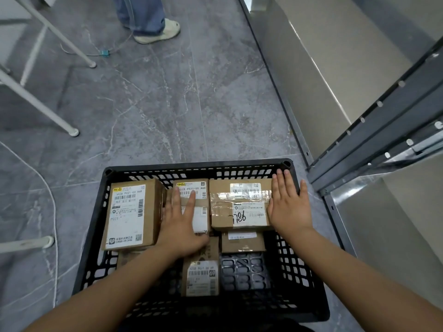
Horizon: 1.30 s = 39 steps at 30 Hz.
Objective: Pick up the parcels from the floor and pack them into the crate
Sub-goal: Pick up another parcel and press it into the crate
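I see several parcels [241,204] already inside the crate [291,291] and none on the visible floor [167,104] (packing appears nearly complete). My left hand [181,226] and right hand [288,207] rest flat, fingers straight, gripping nothing.

Even, bright light; wide-angle edge distortion.

- Crate [191,164]: black, walls a grid of small holes.
- Parcels [130,214]: brown cardboard, white labels, black barcodes.
- Taped parcel [239,204], far right corner: black handwritten "786".
- Floor [167,104]: grey marble pattern, white veins.
- Trousers [141,13]: blue.
- Shoe [158,32]: cream.
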Motion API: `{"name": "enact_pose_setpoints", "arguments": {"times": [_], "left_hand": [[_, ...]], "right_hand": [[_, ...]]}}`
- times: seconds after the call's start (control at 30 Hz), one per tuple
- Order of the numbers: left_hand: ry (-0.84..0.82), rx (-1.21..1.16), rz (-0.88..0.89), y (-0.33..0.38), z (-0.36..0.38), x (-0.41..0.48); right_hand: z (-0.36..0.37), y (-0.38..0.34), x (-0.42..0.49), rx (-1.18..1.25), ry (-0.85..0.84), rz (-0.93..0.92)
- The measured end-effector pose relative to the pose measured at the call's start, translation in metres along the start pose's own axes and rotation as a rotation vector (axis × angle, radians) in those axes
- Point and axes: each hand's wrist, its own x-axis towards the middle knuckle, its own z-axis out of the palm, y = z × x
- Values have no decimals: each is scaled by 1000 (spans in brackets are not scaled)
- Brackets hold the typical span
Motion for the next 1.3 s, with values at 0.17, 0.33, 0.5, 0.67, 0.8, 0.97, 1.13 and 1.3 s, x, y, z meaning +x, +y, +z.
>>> {"name": "enact_pose_setpoints", "arguments": {"times": [0.17,0.33,0.5,0.67,0.8,0.97,1.13,1.3], "left_hand": [[77,18,-48,11,5,5],[188,101,-27,15,10,-3],[263,92,-22,14,4,-13],[336,34,-13,10,-2,-18],[389,40,23,1,-6,-22],[260,231,8,2,-1,-13],[246,286,-16,3,5,-9],[270,259,41,1,10,-10]], "right_hand": [[-5,0,-2,1,-25,-5],[-6,1,-3,0,-24,-10],[-7,0,-1,6,-43,8],[-9,-1,-2,17,-57,15],[-9,-2,-2,9,-53,12],[-9,-2,-2,13,-54,14],[-7,-2,-2,26,-42,11],[-5,-2,-2,34,-15,13]]}}
